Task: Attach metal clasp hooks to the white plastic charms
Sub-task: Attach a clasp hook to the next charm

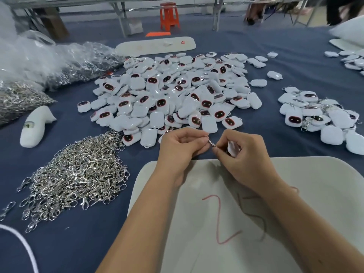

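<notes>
The white charm (232, 147), light, stiff and probably slick, sits pinched in the right hand (239, 154) grip, best held by its edges, while just beyond, the left hand (182, 147) grip pinches the small rigid clasp hook (210, 143) at the charm's loop.

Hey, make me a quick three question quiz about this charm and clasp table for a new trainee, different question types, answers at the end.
1. True or false: the loose pile of silver metal clasp hooks lies to the left of the person's hands.
2. Multiple choice: the small pile of white plastic charms with hooks already attached lies A) far left, B) right of the big central heap of white plastic charms with dark red-rimmed faces, C) on the pale board.
3. Fill in: the left hand and right hand meet over the far edge of the pale board with red scribbles, working a ____ hook between the fingertips.

Key: 1 true; 2 B; 3 metal clasp.
</notes>
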A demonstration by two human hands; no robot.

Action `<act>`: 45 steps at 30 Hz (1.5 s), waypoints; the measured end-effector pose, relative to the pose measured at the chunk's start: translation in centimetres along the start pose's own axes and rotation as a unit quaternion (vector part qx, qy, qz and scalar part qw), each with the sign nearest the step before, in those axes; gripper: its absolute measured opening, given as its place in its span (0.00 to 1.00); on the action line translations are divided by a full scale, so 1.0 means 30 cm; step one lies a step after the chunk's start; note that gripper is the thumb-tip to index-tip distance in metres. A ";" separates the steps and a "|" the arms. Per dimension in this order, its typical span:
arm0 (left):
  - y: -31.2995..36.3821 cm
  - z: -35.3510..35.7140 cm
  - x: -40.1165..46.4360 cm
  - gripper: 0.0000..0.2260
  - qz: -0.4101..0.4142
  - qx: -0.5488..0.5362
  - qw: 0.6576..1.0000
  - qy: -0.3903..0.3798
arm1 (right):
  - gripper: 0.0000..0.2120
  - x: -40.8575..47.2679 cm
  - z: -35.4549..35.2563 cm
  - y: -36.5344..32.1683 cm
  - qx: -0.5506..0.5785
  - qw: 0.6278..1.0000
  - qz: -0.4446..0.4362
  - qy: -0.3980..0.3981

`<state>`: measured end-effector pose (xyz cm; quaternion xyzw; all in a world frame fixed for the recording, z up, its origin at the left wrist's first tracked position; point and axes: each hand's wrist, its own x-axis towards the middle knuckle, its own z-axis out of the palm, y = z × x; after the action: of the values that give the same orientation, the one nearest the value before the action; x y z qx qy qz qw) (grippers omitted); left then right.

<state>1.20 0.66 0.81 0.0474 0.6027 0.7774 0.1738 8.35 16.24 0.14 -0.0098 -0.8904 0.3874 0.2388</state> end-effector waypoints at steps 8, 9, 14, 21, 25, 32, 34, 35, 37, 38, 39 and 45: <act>-0.020 0.019 0.002 0.09 0.092 0.078 0.992 0.045 | 0.07 0.009 -0.010 0.016 0.086 0.994 0.050 -0.038; -0.025 0.020 0.003 0.09 0.099 0.091 0.990 0.041 | 0.05 0.012 -0.013 0.017 0.105 0.993 0.053 -0.031; -0.045 0.024 0.015 0.08 0.123 0.112 0.986 0.012 | 0.07 0.014 -0.015 0.012 0.125 0.992 0.027 -0.005; -0.034 0.022 0.005 0.06 0.157 0.144 0.976 -0.031 | 0.07 0.007 -0.013 0.007 0.066 0.996 -0.001 0.053; -0.029 0.020 0.003 0.04 0.205 0.227 0.951 -0.037 | 0.06 0.011 -0.010 0.003 0.002 0.996 -0.063 0.067; -0.018 0.030 -0.013 0.03 0.229 0.240 0.943 -0.043 | 0.05 0.011 -0.013 0.001 -0.012 0.993 -0.088 0.074; -0.013 0.032 -0.016 0.02 0.224 0.214 0.950 -0.046 | 0.05 0.009 -0.014 0.007 0.036 0.996 -0.048 0.068; -0.011 0.033 -0.017 0.03 0.222 0.206 0.952 -0.049 | 0.04 0.009 -0.017 0.010 0.068 0.996 -0.025 0.057; -0.010 0.035 -0.018 0.04 0.217 0.193 0.955 -0.058 | 0.04 0.010 -0.024 0.017 0.123 0.992 0.003 0.037; -0.010 0.034 -0.018 0.04 0.217 0.187 0.956 -0.062 | 0.05 0.009 -0.028 0.020 0.138 0.990 0.009 0.034; -0.011 0.033 -0.018 0.04 0.218 0.183 0.956 -0.065 | 0.05 0.008 -0.031 0.020 0.146 0.989 0.012 0.034; -0.014 0.030 -0.024 0.02 0.212 0.198 0.954 -0.070 | 0.07 0.003 -0.025 -0.002 0.067 0.994 -0.046 0.078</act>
<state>2.22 1.36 0.75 0.2620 0.7066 0.6564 0.0335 8.60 16.73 0.65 0.0169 -0.8408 0.4329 0.3247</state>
